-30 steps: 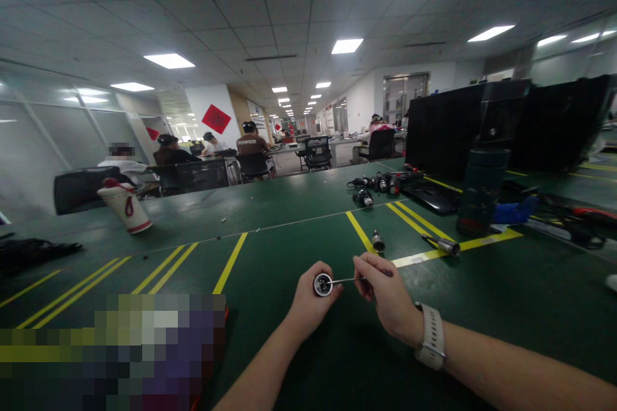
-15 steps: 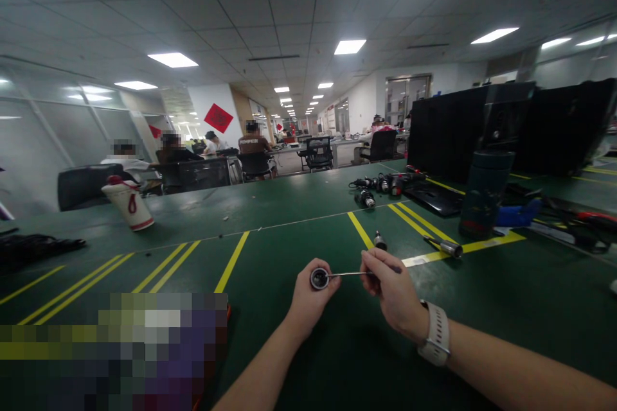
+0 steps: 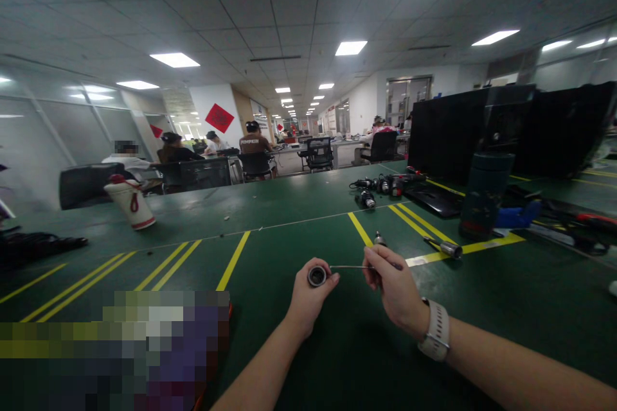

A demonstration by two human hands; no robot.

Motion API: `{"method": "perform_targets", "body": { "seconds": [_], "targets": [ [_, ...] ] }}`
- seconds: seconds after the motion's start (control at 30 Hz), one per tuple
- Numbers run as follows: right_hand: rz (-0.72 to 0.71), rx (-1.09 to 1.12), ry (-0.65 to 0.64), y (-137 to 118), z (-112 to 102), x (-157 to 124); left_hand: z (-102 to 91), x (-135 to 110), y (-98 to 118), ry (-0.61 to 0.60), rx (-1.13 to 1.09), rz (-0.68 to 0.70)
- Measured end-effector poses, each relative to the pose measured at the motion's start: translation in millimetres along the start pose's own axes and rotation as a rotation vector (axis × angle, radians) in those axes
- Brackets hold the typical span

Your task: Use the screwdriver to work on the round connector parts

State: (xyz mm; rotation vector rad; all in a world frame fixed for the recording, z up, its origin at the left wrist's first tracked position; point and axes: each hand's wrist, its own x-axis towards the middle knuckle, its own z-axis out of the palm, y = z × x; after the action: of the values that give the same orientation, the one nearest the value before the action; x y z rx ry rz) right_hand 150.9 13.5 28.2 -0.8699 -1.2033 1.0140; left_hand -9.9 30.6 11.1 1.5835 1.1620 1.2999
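My left hand [image 3: 308, 298] is closed around a hollow metal cylinder [image 3: 317, 277], its round open end turned up toward me. In my right hand [image 3: 396, 286] is a thin metal tool with a slender shaft [image 3: 351, 267] and a dark end showing behind the fingers; its exact kind is unclear. The shaft points left, its tip close to the cylinder's right rim beside my left fingers. Just beyond my right hand lies a small metal part [image 3: 380, 239], partly hidden by the fingers. A larger metal cylinder [image 3: 451, 250] lies on its side farther right.
The green table [image 3: 279, 244] carries yellow tape lines. Dark tool parts [image 3: 380, 187], a black tray-like object [image 3: 436, 198] and a dark bottle [image 3: 484, 196] stand to the right. A white cup [image 3: 132, 204] is at the left. People sit at desks beyond.
The tool's tip has moved from over the cylinder's opening to its right edge. The cylinder has shifted slightly left, and the shaft sits a little higher.
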Motion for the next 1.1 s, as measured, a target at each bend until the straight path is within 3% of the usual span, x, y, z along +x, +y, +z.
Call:
{"method": "perform_targets", "body": {
  "seconds": [0.1,0.3,0.47,0.57,0.7,0.83,0.97,1.1],
  "targets": [
    [-0.062,-0.087,-0.039,-2,3,-4,2.8,0,-2,-0.012,0.05,0.043],
    [-0.289,-0.486,-0.302,-9,9,-15,14.4,-9,5,-0.146,0.048,0.064],
    [-0.369,-0.626,-0.348,-10,8,-16,21.0,-20,23,-0.194,0.055,0.03],
    [-0.415,-0.654,-0.352,-14,6,-14,24.0,-23,23,-0.19,0.066,0.076],
    [-0.421,-0.697,-0.241,-30,-12,-3,24.6,-22,11,-0.008,0.188,0.183],
    [-0.385,-0.774,0.008,-37,-55,19,21.6,-18,1,0.105,0.266,0.204],
    [-0.33,-0.906,0.32,-13,-107,46,20.1,-16,-1,0.069,0.273,0.061],
    [-0.247,-1.032,0.43,22,-142,62,19.6,-18,4,-0.023,0.361,-0.009]
  ]
}}
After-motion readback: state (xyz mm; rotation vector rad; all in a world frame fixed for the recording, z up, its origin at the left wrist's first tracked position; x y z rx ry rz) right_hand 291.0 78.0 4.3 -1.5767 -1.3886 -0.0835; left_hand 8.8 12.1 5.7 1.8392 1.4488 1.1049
